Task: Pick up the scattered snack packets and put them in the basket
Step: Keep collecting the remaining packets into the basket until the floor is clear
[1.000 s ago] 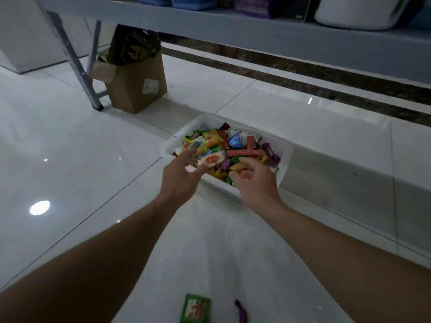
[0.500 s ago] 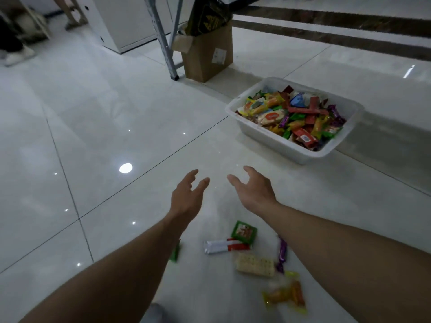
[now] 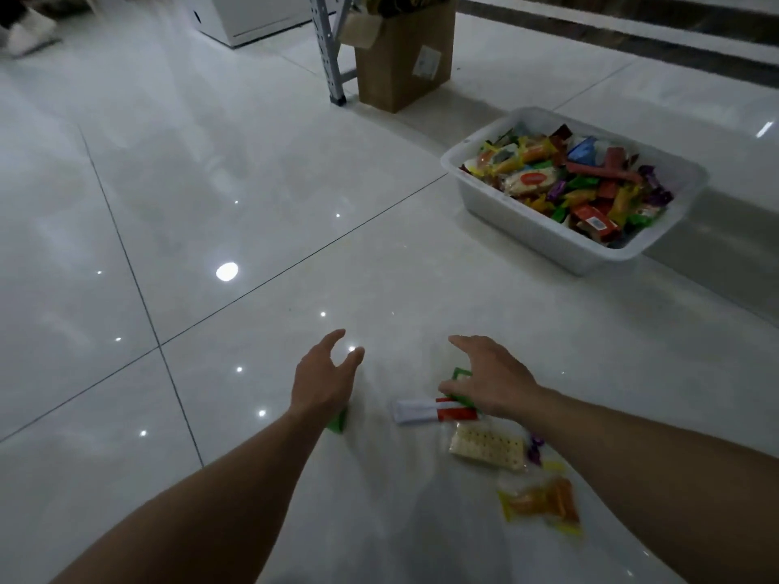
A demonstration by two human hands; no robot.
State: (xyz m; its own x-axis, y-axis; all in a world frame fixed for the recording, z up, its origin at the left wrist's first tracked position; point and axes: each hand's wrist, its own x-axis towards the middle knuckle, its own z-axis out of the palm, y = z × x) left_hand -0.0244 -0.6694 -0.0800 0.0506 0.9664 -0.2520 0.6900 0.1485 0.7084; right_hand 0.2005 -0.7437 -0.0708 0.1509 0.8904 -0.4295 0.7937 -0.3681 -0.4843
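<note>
A white plastic basket (image 3: 529, 231) full of colourful snack packets stands on the floor at the upper right. Several packets lie scattered near me: a white and red bar (image 3: 430, 410), a cracker pack (image 3: 489, 448), an orange packet (image 3: 543, 501), a purple sweet (image 3: 536, 448), a green square packet (image 3: 459, 375) and a small green packet (image 3: 338, 421). My right hand (image 3: 491, 379) hovers with spread fingers over the green square packet, covering most of it. My left hand (image 3: 324, 375) is open just above the small green packet. Neither hand holds anything.
A cardboard box (image 3: 402, 56) and a grey metal shelf leg (image 3: 329, 48) stand at the back, left of the basket. A white cabinet (image 3: 248, 12) stands behind them. Glossy white floor tiles (image 3: 189, 204) stretch to the left.
Both hands have left the basket and come back and down toward the scattered packets. My view has swung left, so the basket now sits at the upper right.
</note>
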